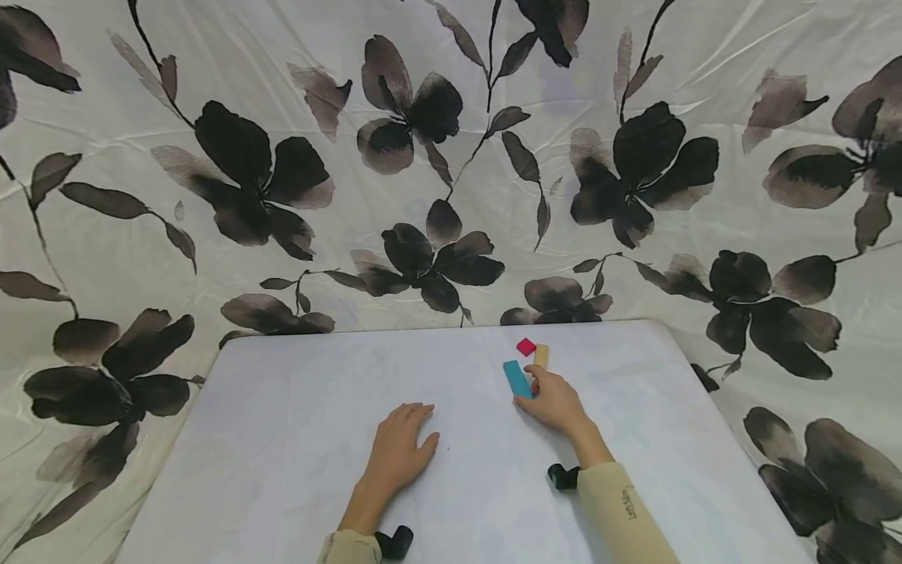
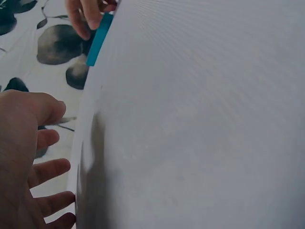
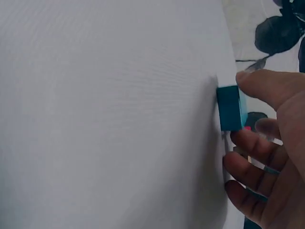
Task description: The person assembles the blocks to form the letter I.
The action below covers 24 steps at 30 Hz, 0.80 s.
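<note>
**Pinch hold on the blue block (image 1: 516, 379), far right part of the bench (image 1: 296, 439)**

Left: the left grip (image 1: 398, 442) rests palm down, thumb spread from the fingers, holding nothing and well apart from the blocks. It is best kept there, out of the other arm's way.

Right of centre: the blue block lies aslant, its near end in the right grip. The red block (image 1: 525, 346) sits just beyond it, and the yellow block (image 1: 541, 355) just to its right; whether red and yellow touch cannot be told. The near end of the yellow block meets the outline of the hand, so contact there is uncertain.

Right: the right grip (image 1: 557, 401) is clamped on the blue block, with thumb and finger on opposite sides, as the right wrist view shows. Judged from this hold, good handling calls for even, light pressure on those two faces, the block kept level, and the remaining fingers kept clear of the yellow block. Since the hold is at one end, a hurried turn could swing the far end into the red block.

Count: blue blocks, one; red, one; yellow, one; hands, two; black wrist devices (image 1: 395, 542), two; benches, one.
</note>
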Each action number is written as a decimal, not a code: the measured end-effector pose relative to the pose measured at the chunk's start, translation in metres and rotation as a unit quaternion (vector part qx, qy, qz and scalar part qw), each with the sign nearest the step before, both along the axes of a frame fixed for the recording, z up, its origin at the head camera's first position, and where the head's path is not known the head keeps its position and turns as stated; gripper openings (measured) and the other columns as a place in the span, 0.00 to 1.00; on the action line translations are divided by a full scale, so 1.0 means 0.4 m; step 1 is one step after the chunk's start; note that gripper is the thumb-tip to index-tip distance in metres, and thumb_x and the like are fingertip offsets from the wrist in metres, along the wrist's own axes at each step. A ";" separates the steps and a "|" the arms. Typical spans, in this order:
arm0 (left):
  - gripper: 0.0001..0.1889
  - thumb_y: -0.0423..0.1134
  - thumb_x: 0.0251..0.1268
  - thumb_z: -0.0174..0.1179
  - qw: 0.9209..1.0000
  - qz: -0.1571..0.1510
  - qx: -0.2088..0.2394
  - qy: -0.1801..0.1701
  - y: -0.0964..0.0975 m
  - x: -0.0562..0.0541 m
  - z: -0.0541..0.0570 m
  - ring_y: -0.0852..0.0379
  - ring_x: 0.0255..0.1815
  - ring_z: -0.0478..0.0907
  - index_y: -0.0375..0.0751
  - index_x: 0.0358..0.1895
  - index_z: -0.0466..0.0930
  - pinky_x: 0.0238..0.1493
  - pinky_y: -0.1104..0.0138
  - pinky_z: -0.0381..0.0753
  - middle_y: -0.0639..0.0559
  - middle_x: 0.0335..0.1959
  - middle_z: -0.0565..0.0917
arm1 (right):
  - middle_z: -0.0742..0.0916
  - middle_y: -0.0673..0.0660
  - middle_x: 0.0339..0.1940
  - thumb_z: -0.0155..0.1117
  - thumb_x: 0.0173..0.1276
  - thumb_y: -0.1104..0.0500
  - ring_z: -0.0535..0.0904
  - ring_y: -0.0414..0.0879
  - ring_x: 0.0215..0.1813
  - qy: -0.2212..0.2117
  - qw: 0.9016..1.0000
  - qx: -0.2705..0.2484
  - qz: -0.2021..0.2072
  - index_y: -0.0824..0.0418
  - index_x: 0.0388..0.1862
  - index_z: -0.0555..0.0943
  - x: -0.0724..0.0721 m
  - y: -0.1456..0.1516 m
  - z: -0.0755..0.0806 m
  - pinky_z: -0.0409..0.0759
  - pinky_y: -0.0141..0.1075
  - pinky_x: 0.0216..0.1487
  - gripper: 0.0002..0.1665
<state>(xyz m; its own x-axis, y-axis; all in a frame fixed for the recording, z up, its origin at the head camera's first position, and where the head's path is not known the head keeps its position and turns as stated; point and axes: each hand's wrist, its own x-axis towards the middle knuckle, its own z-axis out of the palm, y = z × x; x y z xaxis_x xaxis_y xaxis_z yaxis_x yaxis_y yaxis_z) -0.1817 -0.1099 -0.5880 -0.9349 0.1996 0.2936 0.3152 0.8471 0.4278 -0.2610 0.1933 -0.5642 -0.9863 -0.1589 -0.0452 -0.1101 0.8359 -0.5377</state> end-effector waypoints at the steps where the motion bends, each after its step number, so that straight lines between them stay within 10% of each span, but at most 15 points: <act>1: 0.23 0.47 0.61 0.64 1.000 -0.004 0.000 -0.001 0.003 -0.004 0.001 0.45 0.61 0.72 0.44 0.59 0.79 0.57 0.48 0.71 0.46 0.57 0.79 | 0.78 0.49 0.30 0.75 0.56 0.46 0.73 0.45 0.33 -0.012 1.000 -0.003 0.007 0.58 0.67 0.71 -0.003 -0.001 0.003 0.74 0.40 0.36 0.42; 10: 0.25 0.51 0.63 0.61 0.997 -0.048 -0.050 -0.029 0.047 -0.062 0.019 0.47 0.63 0.70 0.47 0.62 0.77 0.57 0.50 0.71 0.48 0.59 0.77 | 0.78 0.53 0.31 0.83 0.46 0.56 0.73 0.46 0.36 -0.097 0.991 -0.054 0.074 0.60 0.76 0.58 -0.058 0.007 0.024 0.74 0.41 0.43 0.62; 24: 0.32 0.60 0.63 0.59 0.983 -0.112 -0.072 -0.124 0.144 -0.193 0.051 0.52 0.65 0.68 0.49 0.67 0.71 0.63 0.53 0.68 0.52 0.63 0.74 | 0.80 0.55 0.32 0.83 0.45 0.63 0.74 0.46 0.36 -0.139 0.979 -0.117 0.091 0.62 0.72 0.63 -0.070 -0.003 0.036 0.75 0.41 0.45 0.56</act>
